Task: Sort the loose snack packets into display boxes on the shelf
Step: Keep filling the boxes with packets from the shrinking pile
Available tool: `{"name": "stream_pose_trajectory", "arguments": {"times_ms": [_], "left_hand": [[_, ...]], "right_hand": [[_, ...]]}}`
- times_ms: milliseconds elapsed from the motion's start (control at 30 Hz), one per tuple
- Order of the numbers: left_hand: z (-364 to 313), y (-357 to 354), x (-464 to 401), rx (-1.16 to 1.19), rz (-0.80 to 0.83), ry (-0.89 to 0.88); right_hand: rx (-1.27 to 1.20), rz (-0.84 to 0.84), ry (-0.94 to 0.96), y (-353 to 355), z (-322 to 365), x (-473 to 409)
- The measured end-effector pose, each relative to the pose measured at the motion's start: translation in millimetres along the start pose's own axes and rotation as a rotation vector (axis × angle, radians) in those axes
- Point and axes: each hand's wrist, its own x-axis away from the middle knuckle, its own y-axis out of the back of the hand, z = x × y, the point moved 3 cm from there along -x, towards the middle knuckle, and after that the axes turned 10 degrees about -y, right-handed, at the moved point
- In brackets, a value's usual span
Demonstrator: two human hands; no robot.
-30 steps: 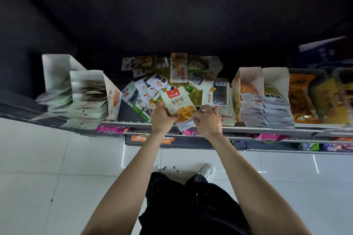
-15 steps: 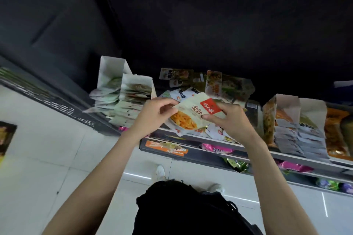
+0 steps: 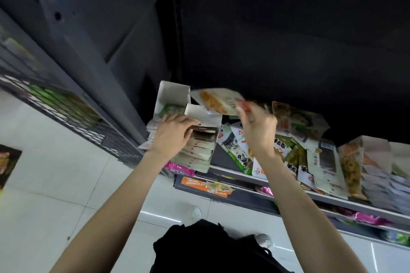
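So the right hand (image 3: 258,127) is up above the shelf (image 3: 277,180), pinching a white snack packet (image 3: 218,101) with an orange picture on it. The packet is blurred, but you can see it tilted in the air, its far end hanging over the open top of the nearer display box (image 3: 205,115) at the shelf's left end. It isn't inside the box, just above it.

The left hand (image 3: 172,133) rests on that same box, fingers curled in among the packets already filed in it, pressing against the row (image 3: 198,148). I can't tell whether it's actually gripping one of them or just holding them back.

Right behind that box, touching it, stands a second white box (image 3: 172,95) with greenish packets in it, closer to the shelf's back left corner.

The middle of the shelf is a loose pile of packets (image 3: 286,146) lying flat and overlapping, white, green and yellow ones mixed, some reaching the front edge. Toward the right end stand more white boxes (image 3: 366,162) packed with packets, pretty blurry over there.

Under the front edge there's a lower shelf with pink packets (image 3: 177,168) and an orange label (image 3: 205,185). The floor (image 3: 55,184) is pale tile, and a grey wire rack (image 3: 66,106) runs along the left.
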Motion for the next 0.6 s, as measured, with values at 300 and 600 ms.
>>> {"name": "stream_pose_trajectory", "arguments": {"times_ms": [300,600], "left_hand": [[6,-2,2,0.059,-0.134,-0.065],[10,-6,-1,0.084,-0.183,-0.066]], "right_hand": [[0.681,0.296,0.286,-73,22,-9],[0.769,0.436,0.198,-87,20,-17]]}}
